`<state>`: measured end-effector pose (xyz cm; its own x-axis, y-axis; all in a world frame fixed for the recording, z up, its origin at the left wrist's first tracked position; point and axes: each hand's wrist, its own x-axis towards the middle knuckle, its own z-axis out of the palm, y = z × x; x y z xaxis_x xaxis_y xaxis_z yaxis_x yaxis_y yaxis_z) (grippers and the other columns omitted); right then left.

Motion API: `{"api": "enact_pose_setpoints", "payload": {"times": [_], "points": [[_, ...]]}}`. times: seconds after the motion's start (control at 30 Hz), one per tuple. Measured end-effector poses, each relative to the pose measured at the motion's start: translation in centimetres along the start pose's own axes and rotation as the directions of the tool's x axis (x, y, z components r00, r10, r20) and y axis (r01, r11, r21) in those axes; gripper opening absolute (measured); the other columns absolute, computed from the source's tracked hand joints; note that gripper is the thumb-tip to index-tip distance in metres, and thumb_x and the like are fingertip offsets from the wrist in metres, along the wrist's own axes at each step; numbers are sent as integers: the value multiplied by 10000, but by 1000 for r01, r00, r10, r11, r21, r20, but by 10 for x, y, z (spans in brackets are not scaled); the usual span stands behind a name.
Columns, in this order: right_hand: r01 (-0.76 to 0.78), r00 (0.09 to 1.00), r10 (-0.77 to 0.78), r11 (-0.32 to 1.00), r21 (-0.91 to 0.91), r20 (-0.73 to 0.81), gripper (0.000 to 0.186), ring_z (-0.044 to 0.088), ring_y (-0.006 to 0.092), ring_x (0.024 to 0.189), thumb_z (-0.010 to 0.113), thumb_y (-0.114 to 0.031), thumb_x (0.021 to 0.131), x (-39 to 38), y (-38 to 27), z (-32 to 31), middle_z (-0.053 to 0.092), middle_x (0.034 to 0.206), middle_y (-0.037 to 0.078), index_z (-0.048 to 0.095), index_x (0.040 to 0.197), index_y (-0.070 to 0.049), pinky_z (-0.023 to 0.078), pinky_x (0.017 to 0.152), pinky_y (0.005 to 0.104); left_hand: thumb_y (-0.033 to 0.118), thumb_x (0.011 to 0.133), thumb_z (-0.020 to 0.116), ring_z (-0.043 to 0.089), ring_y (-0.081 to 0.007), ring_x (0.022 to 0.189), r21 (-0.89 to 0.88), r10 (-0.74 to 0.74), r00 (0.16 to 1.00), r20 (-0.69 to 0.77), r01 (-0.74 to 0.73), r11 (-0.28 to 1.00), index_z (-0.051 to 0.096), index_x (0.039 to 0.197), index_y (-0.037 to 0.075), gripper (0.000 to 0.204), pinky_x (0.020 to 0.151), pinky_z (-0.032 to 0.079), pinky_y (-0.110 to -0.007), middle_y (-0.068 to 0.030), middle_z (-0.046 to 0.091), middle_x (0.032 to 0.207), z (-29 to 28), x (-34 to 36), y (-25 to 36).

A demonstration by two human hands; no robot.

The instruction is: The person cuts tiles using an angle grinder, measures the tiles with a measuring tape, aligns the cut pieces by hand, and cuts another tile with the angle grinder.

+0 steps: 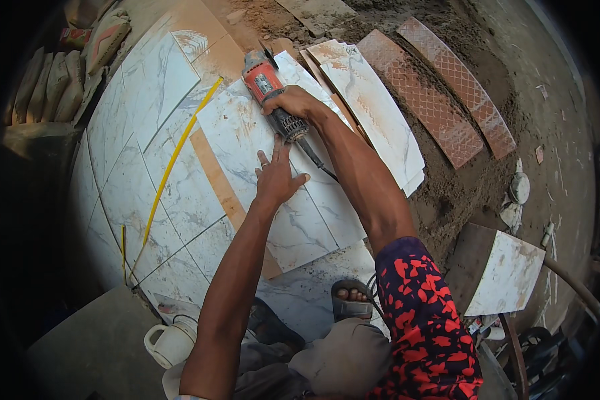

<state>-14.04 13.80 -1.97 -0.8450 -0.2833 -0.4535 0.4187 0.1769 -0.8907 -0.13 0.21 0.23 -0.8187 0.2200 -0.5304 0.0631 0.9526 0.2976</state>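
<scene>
My right hand [293, 104] is wrapped around the body of a red and black angle grinder [263, 81]. The grinder's thin disc [269, 56] stands on edge at the far end, and its black cord [319, 162] trails back under my right forearm. Below the grinder, my left hand [278, 175] lies with fingers spread on a white marble-patterned tile [303, 230]. Its fingertips are close to the grinder's rear end; whether they touch it I cannot tell. A brown strip [219, 180] shows along that tile's left side.
A yellow measuring tape [168, 170] stretches across the tiled floor at left. Stacked white tiles [370, 110] and brown tile pieces [420, 93] lie on soil at right. A white jug [170, 343] stands near my sandalled feet. Filled sacks [63, 87] lean at far left.
</scene>
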Motion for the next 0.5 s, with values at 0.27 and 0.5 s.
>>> {"api": "enact_pose_setpoints", "payload": {"times": [0.27, 0.5], "points": [[-36, 998, 36, 999, -10, 44, 553, 654, 258, 766, 808, -343, 562, -5, 0, -3, 694, 899, 163, 704, 904, 80, 508, 706, 329, 392, 773, 780, 125, -630, 1387, -7, 0, 1000, 7, 0, 1000, 259, 1508, 81, 953, 1049, 285, -725, -144, 40, 1641, 2, 1, 0], [-19, 999, 19, 1000, 2, 38, 545, 652, 253, 741, 807, -343, 559, -8, 2, -2, 694, 876, 161, 704, 890, 79, 507, 684, 322, 395, 789, 763, 164, -634, 1374, 11, 24, 999, -39, -23, 1000, 233, 1531, 132, 949, 1015, 305, -750, -119, 80, 1641, 5, 2, -5]]}}
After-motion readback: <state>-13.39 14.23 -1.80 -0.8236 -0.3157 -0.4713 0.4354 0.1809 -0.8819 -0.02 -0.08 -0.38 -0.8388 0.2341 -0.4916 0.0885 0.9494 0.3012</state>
